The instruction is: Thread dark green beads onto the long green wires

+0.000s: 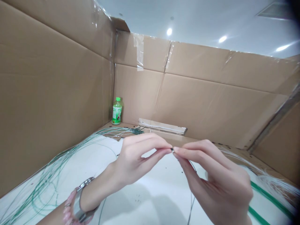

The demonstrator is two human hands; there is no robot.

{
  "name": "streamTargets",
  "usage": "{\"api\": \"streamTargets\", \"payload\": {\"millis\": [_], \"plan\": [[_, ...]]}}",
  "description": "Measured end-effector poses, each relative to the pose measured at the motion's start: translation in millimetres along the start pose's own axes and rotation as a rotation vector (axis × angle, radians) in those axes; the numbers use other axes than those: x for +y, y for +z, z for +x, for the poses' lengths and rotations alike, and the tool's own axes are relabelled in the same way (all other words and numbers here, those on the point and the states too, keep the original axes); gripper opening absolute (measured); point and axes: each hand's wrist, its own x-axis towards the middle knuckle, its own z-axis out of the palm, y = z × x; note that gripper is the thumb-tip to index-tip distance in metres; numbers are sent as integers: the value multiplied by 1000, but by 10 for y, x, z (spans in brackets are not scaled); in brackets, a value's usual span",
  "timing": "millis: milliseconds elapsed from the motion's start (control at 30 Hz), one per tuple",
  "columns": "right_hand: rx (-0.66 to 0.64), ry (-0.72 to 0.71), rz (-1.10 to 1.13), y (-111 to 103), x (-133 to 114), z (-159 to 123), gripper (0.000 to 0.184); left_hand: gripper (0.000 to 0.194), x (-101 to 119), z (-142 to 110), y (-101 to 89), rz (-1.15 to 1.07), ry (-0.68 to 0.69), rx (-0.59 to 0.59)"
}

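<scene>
Both hands meet fingertip to fingertip at the centre of the head view, above a white surface [140,200]. My left hand [138,156] pinches a tiny black piece [172,149] between thumb and index finger. Close against it, my right hand [213,175] is also closed in a pinch. A thin dark wire [192,204] hangs below the right hand and runs up behind its thumb, seemingly to the pinch. The fingertips hide most of the black piece and the wire's end.
A bundle of green wires [67,159] lies at left, its dark ends [138,131] near the back. White wires [269,181] and green strips [269,197] lie at right. A green-capped bottle [117,111] stands in the corner of tall cardboard walls [199,103]; a flat cardboard strip [162,126] lies nearby.
</scene>
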Motion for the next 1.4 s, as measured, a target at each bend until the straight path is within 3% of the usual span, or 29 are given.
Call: {"api": "streamTargets", "payload": {"millis": [167,367,600,767,867,1067,1233,1400], "plan": [[30,76,157,33,47,-32,27,6,-7,-8,3,5,-7,-5],[-66,150,218,20,108,2,18,8,-27,-29,-9,32,-71,-84],[-216,461,246,68,214,-65,6,15,-168,-98,70,80,-206,-281],[-526,639,254,-16,363,-407,5,17,-209,-286,368,-8,-304,-542],[-576,721,265,-108,469,-689,4,19,-239,-443,614,-79,-335,-644],[-507,925,270,-219,732,-1130,11,19,-366,-708,1113,-199,-411,-585],[-524,993,274,-236,843,-1336,7,17,-423,-855,1424,-303,-492,-542],[-278,1077,365,-150,921,-1468,7,16,-444,-902,1593,-377,-634,-446]]}}
